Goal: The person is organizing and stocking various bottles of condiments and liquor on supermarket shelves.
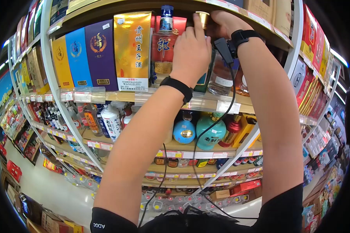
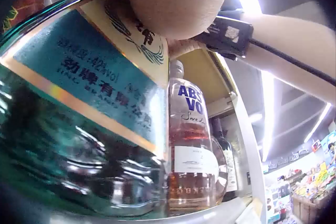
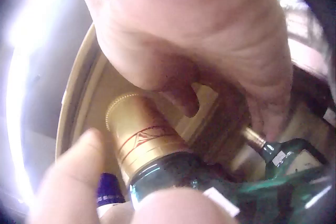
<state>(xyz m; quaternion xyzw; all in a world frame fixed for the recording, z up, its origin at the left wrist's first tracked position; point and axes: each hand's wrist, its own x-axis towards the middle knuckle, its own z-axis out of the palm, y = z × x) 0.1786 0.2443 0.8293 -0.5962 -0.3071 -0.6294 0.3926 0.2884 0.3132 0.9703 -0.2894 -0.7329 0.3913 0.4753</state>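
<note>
My left hand (image 1: 191,58) is at the front of the upper shelf, gripping a green glass liquor bottle (image 2: 79,171) with a gold cap (image 3: 144,129). In the head view its index finger points up beside the cap, and the hand covers much of the bottle. My right hand (image 1: 226,25) reaches past that cap into the shelf. The right wrist view shows its fingertips right at the narrow neck of a second green bottle (image 3: 286,153) farther back, with the thumb apart from that neck.
Left of the hands stand a clear bottle with a blue cap (image 1: 163,46), a gold box (image 1: 132,50) and a purple box (image 1: 99,56). An Absolut bottle (image 2: 191,145) stands to the right. Blue and turquoise round bottles (image 1: 210,132) fill the shelf below. A black cable (image 1: 233,93) hangs from the right wrist.
</note>
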